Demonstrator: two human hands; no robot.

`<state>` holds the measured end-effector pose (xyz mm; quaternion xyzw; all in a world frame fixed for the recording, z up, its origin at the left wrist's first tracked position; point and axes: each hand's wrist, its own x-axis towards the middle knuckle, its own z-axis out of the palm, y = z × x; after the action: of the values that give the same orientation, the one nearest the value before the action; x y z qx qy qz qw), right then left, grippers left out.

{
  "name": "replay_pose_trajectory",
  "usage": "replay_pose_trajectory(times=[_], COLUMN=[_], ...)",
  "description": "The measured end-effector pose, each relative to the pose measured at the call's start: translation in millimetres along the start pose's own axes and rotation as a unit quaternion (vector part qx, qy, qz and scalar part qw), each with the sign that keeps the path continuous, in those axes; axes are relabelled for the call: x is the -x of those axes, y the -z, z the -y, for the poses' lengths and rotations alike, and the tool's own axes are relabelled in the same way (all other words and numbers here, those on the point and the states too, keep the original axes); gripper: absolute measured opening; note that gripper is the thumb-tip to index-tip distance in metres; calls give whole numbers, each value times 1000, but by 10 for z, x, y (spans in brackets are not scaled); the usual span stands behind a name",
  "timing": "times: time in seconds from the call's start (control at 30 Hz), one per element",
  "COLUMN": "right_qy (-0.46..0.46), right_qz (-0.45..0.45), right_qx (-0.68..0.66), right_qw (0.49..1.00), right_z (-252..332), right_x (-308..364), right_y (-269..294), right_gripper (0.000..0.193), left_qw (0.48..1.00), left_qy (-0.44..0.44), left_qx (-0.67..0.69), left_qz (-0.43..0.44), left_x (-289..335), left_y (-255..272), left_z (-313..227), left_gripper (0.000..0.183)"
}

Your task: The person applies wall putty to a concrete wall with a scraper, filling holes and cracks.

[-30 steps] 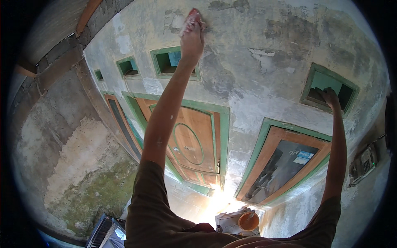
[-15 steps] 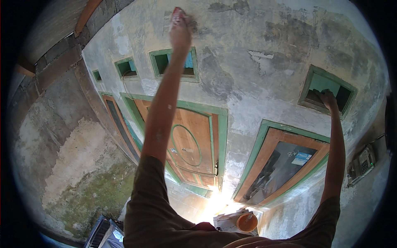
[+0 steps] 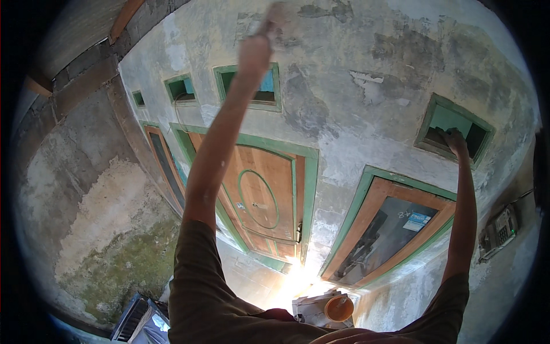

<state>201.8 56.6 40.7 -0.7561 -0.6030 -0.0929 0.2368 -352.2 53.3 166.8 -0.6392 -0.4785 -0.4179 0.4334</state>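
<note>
High on the plastered wall (image 3: 355,114), my left hand (image 3: 255,54) is closed round a narrow hand tool (image 3: 272,20), smeared by motion. Its kind cannot be made out, though its far end lies against or close to the patchy grey plaster. The left forearm crosses in front of a small green-framed vent opening (image 3: 277,86). Over on the right, my right hand (image 3: 455,140) grips the lower edge of another green vent frame (image 3: 427,123), its fingers curled over the sill and partly hidden inside.
Below are a wooden door (image 3: 269,198) with a green frame and a glazed wooden window (image 3: 372,235). An orange bucket (image 3: 339,309) sits on a pale support beneath me. An electricity meter (image 3: 497,234) hangs at right; a mossy wall (image 3: 126,252) stands at left.
My left hand has shifted slightly right and down, and the tool now tilts up to the right. My right hand stays on the vent frame.
</note>
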Motion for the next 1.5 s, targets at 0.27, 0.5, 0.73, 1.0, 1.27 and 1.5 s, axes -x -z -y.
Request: replay_pose_trajectory(times=[0.27, 0.5, 0.73, 1.0, 1.27, 1.5], right_qy=[26, 23, 31, 3, 43, 37], right_qz=[-45, -18, -32, 9, -68, -40], right_qx=[4, 1, -18, -14, -10, -37], right_qw=[999, 1000, 999, 1000, 997, 998], right_z=[32, 32, -132, 23, 26, -151], right_x=[-69, -111, -218, -93, -84, -204], right_y=[-115, -101, -191, -53, -127, -205], right_gripper=[70, 69, 68, 71, 67, 64], left_qw=[989, 987, 992, 992, 975, 943], left_qy=[119, 24, -70, 72, 101, 68], left_qx=[-14, 124, 105, 62, 172, 316], left_qz=[-88, -95, -26, -81, -99, -77], left_x=[-191, -23, 309, 69, 86, 322], left_y=[-286, -259, 21, 107, -273, -2], left_z=[465, -384, -798, 382, -157, -680], left_gripper=[58, 36, 46, 31, 26, 23])
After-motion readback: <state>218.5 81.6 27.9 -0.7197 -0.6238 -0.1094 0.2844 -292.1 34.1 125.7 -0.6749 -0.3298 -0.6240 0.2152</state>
